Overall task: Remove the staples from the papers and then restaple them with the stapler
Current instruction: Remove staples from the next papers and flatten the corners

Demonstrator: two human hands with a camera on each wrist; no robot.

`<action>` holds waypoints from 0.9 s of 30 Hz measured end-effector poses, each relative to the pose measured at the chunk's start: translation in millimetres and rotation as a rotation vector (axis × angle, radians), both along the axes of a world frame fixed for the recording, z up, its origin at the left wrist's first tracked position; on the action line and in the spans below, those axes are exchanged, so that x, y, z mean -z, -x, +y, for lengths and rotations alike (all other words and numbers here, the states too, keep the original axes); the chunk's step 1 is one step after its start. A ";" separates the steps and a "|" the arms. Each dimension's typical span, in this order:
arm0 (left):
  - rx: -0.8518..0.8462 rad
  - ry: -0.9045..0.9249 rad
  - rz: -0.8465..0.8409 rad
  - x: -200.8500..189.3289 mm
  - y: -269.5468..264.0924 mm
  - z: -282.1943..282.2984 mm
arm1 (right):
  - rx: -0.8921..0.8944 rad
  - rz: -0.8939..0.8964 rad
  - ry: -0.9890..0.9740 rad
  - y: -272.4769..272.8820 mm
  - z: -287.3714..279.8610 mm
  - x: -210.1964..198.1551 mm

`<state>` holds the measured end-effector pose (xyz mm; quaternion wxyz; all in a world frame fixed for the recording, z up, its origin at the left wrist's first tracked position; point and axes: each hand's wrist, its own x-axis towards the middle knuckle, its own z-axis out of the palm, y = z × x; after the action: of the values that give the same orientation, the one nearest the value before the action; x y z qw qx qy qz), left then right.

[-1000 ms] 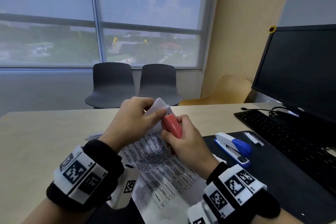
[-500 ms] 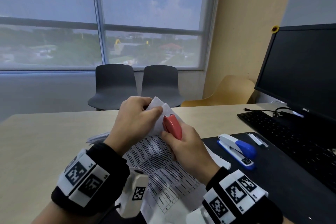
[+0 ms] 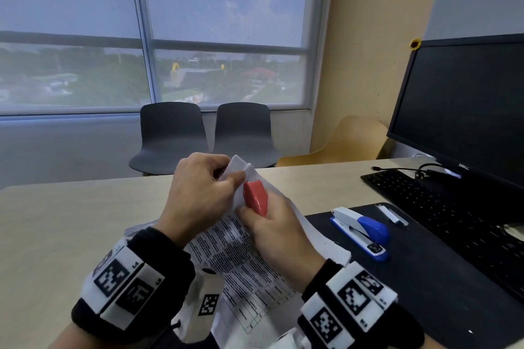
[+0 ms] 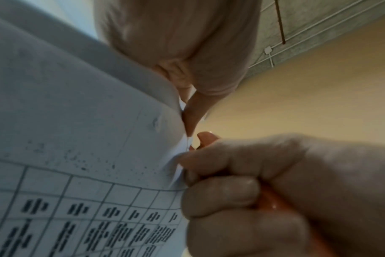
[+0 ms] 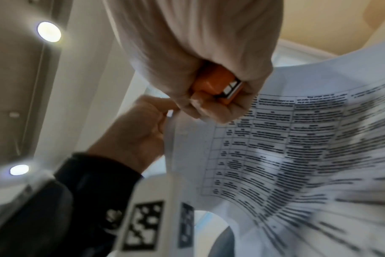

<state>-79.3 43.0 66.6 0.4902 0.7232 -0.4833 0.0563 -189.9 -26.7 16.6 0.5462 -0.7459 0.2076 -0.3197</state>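
**At the stapled corner: remover engaged, stapler waiting**

Between our two hands, above the desk edge, sits the work. Our right hand [image 3: 279, 231] is wrapped tight around the red staple remover [image 3: 255, 198], nose pointed up into the top corner of the papers [image 3: 241, 261]. Our left hand [image 3: 198, 193] pinches that same corner between thumb and fingertips [image 4: 190, 120], lifting it off the table [image 3: 71, 221] so the sheets stand taut against the tool; we judge this gives the jaws something firm to bite under. The staple itself cannot be made out in any view, so we cannot say whether it is caught or already out.

Lower part of the papers drapes toward us, printed table facing up, bowed rather than flat.

Further right, the blue and white stapler [image 3: 361, 231] rests on the black desk mat [image 3: 425, 278], just beside the papers, within easy reach for restapling. A strip of staples [image 3: 392, 214] lies beyond it, near the keyboard [image 3: 442, 207]. Monitor [image 3: 465, 110] behind.

Judgement: removal step in hand; restapling not begun.
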 end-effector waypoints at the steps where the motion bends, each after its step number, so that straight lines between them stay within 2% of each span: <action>1: 0.009 0.002 0.026 -0.6 -0.2 0.3 | 0.005 -0.010 0.017 -1.1 1.5 2.1; 7: 0.068 0.028 0.131 0.9 -1.0 0.2 | 0.084 -0.045 0.227 -0.8 0.4 1.0; 10: 0.057 0.040 0.159 3.0 1.9 -1.5 | 0.092 0.012 0.296 -0.3 -9.9 -6.4; 17: 0.007 0.024 0.213 2.2 3.0 -2.7 | -0.050 -0.010 0.063 7.4 -8.5 -0.8; 23: -0.038 0.027 0.195 2.6 2.3 -4.2 | -0.085 -0.026 -0.108 13.9 -4.5 -8.9; 27: -0.045 0.016 0.164 3.3 2.1 -5.0 | -0.088 -0.020 -0.101 15.4 -5.2 -10.1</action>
<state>-81.4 38.0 63.3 0.5324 0.7320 -0.4249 0.0117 -205.3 -31.9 26.7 0.5986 -0.7226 0.1851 -0.2920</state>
